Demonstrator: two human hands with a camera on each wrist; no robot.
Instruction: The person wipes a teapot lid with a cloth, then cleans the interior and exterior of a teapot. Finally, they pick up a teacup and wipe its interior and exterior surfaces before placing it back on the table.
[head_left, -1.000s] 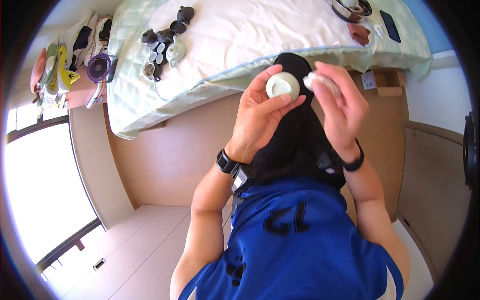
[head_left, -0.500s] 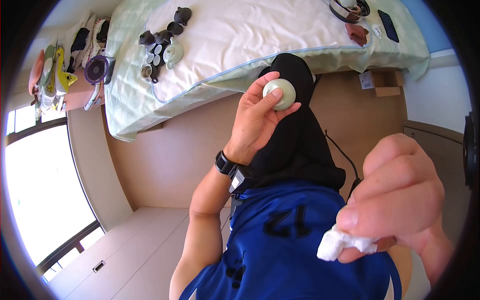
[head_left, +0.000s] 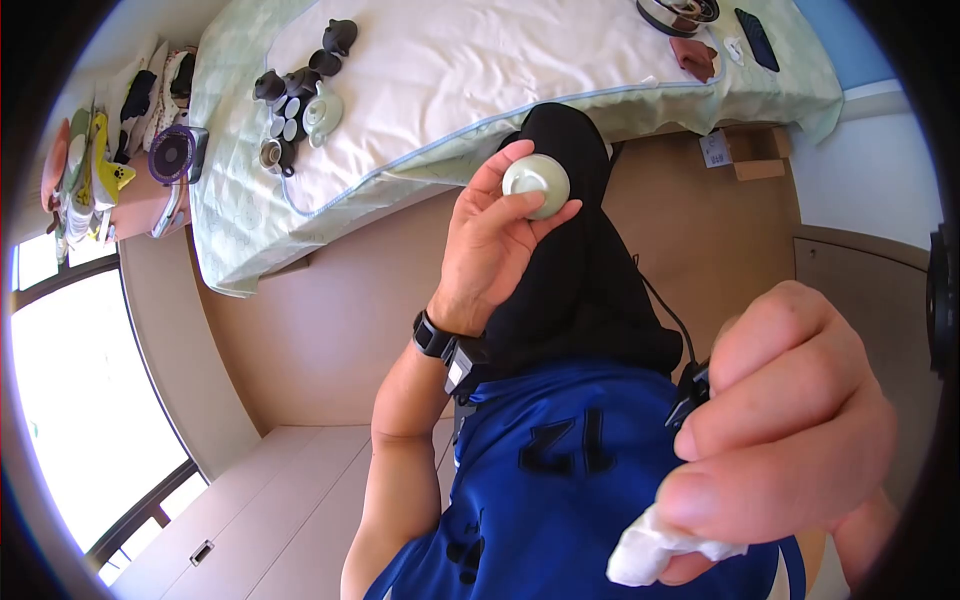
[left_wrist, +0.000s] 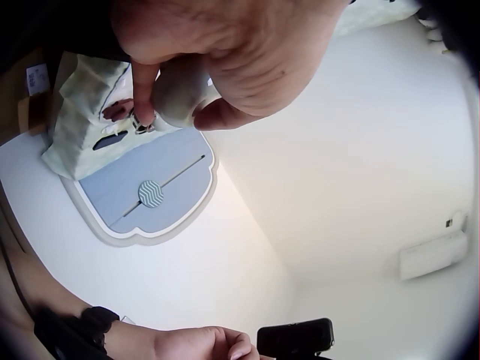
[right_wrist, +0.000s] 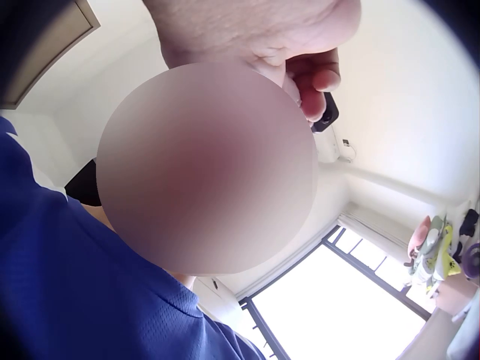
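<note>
My left hand [head_left: 485,235] holds a small pale green ceramic cup [head_left: 547,177] above my lap, base toward me. The thumb lies across its base and the fingers go round the rim. In the left wrist view the cup [left_wrist: 180,94] shows its rounded side, partly covered by the hand. Close to the head camera at the lower right, my right hand [head_left: 790,410] is curled and pinches a crumpled white tissue [head_left: 640,555] between thumb and fingers. Only part of the right hand [right_wrist: 315,79] shows in the right wrist view.
On the covered bed, a pale green teapot [head_left: 322,115] stands with dark teapots [head_left: 340,38] and small cups. A round dark-rimmed vessel [head_left: 680,15], a brown cloth [head_left: 695,58] and a phone [head_left: 757,40] lie farther right. An open cardboard box [head_left: 760,152] sits below the bed's edge.
My right hand has drawn away from the cup, down and right toward the camera, with the tissue. The left hand still holds the cup, its thumb now across the base. The view shifted slightly.
</note>
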